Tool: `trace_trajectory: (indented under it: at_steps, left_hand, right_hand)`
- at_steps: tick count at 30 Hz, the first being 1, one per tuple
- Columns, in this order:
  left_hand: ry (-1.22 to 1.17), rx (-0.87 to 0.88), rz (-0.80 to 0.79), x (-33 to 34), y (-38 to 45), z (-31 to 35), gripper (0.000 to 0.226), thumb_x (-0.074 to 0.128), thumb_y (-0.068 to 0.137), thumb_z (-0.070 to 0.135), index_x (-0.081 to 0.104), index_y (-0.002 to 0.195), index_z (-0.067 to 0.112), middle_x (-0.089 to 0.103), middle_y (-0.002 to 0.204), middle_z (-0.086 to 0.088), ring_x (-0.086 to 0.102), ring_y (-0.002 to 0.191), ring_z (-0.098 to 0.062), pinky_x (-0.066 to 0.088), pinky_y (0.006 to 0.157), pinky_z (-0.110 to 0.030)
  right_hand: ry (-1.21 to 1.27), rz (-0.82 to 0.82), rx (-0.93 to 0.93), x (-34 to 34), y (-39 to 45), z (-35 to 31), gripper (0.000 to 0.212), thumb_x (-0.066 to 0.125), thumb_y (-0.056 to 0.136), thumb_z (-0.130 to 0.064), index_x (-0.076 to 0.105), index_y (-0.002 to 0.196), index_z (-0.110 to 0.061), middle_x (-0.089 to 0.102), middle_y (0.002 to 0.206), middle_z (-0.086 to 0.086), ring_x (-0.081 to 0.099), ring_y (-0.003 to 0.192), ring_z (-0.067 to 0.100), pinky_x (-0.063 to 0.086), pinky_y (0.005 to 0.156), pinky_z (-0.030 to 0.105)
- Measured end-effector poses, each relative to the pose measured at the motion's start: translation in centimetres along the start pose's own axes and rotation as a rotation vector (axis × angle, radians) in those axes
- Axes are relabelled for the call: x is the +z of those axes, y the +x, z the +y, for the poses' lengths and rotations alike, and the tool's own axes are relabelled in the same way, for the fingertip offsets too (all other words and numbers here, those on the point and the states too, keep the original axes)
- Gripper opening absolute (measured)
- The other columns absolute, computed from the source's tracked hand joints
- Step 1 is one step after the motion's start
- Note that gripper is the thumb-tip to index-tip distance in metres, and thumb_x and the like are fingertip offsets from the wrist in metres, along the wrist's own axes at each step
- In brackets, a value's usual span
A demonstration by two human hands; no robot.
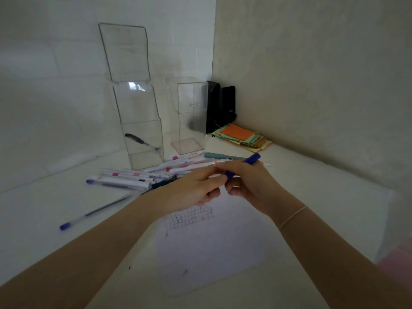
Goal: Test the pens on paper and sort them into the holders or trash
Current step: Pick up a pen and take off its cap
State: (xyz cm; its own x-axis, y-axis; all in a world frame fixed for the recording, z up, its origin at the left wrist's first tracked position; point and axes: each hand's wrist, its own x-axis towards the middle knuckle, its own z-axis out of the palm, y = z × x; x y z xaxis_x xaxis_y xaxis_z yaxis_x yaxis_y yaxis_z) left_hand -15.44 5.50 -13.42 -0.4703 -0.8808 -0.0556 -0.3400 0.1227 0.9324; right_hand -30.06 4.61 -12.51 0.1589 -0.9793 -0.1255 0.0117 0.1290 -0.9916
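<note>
Bare forearms, thin bracelet (293,216) (right wrist), pink garment edge (399,262)

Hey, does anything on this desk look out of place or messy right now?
One blue-capped pen lies alone at the left, apart from the heap of pens. The coloured paper stack in the corner is fanned out unevenly. One dark pen leans tilted inside the tall clear holder.

We can read no text: the small printed grid on the paper (191,217) is too blurred to decipher.

Head view, looking down (close) at desk (312,197).
</note>
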Motion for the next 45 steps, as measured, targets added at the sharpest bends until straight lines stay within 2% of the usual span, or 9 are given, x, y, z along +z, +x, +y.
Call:
trace_trajectory:
  at_steps: [6,11,13,17,21,26,33,38,45]
  left_hand:
    - [0.634,0.123,0.35,-1.0,-0.9,-1.3,0.035,0.034,0.096,0.045,0.063,0.098,0.026,0.057,0.069,0.005,0.05,0.056,-0.007,0.033,0.051,-0.019]
    - [0.187,0.075,0.432,-2.7,-1.3,-2.9,0.025,0.041,0.098,0.02,0.063,0.107,0.018,0.063,0.073,0.004,0.049,0.046,-0.001,0.037,0.045,-0.015]
    - [0.088,0.068,0.411,-2.7,-1.2,-2.0,0.023,0.044,0.096,0.011,0.067,0.099,0.013,0.062,0.08,0.006,0.048,0.046,0.001,0.034,0.044,-0.009]
    - [0.187,-0.067,0.207,-2.3,-1.3,-0.1,0.028,0.048,0.092,0.043,0.069,0.095,0.024,0.05,0.055,0.016,0.043,0.053,-0.003,0.032,0.054,-0.017]
    - [0.236,0.007,0.133,-2.9,-1.1,-0.2,0.016,0.063,0.083,0.04,0.074,0.093,0.033,0.071,0.082,0.011,0.063,0.08,-0.009,0.047,0.077,-0.026]
    - [0.302,0.074,0.346,-2.4,-0.7,-0.7,0.008,0.078,0.072,0.024,0.07,0.071,0.022,0.055,0.048,0.02,0.049,0.048,0.006,0.032,0.051,-0.007]
    - [0.412,0.053,0.307,-3.5,-0.7,-2.4,0.025,0.079,0.067,0.042,0.068,0.081,0.025,0.062,0.085,0.017,0.057,0.083,0.0,0.045,0.078,-0.022]
    - [0.704,0.017,0.327,-5.9,-2.0,-5.0,0.01,0.06,0.087,0.033,0.059,0.092,0.024,0.062,0.083,0.003,0.056,0.07,-0.012,0.042,0.063,-0.022]
    - [1.14,0.135,0.341,-5.5,-3.5,-8.7,0.016,0.044,0.094,0.041,0.043,0.088,0.027,0.046,0.067,0.011,0.048,0.056,-0.011,0.037,0.053,-0.025]
  right_hand:
    - [0.243,0.343,-0.034,-0.8,1.6,-1.9,0.014,0.063,0.086,-0.011,0.056,0.075,-0.005,0.059,0.058,0.009,0.052,0.038,0.013,0.044,0.041,0.023]
    - [0.147,0.201,-0.026,-1.0,1.7,-1.5,0.022,0.063,0.087,-0.017,0.055,0.068,-0.008,0.06,0.054,0.008,0.053,0.038,0.015,0.044,0.042,0.024]
    - [0.098,0.136,-0.054,0.0,1.4,-0.8,0.024,0.063,0.087,-0.016,0.057,0.066,-0.007,0.061,0.058,0.012,0.053,0.038,0.016,0.044,0.041,0.024]
    - [0.017,0.091,-0.14,1.5,1.2,-0.1,0.029,0.067,0.084,-0.012,0.052,0.06,-0.005,0.052,0.05,0.011,0.043,0.036,0.015,0.034,0.037,0.021]
    - [-0.029,0.136,-0.168,2.2,1.3,0.2,0.036,0.069,0.082,-0.009,0.043,0.057,-0.008,0.048,0.042,0.003,0.038,0.032,0.012,0.029,0.035,0.02]
    - [-0.087,0.224,-0.176,3.2,1.5,0.6,0.034,0.068,0.083,-0.008,0.043,0.059,-0.008,0.042,0.041,0.005,0.035,0.029,0.008,0.031,0.034,0.017]
    - [-0.21,0.175,-0.12,4.0,1.4,1.0,0.023,0.065,0.086,-0.02,0.056,0.073,-0.003,0.059,0.06,0.016,0.055,0.041,0.015,0.048,0.041,0.024]
    - [-0.071,-0.057,0.038,3.8,-0.8,1.1,0.02,0.061,0.09,-0.017,0.06,0.095,0.003,0.068,0.086,0.024,0.07,0.067,0.027,0.061,0.062,0.035]
    - [-0.06,-0.087,-0.032,6.8,-1.7,4.4,0.03,0.067,0.085,-0.015,0.051,0.061,-0.006,0.052,0.056,0.01,0.041,0.044,0.015,0.037,0.044,0.022]
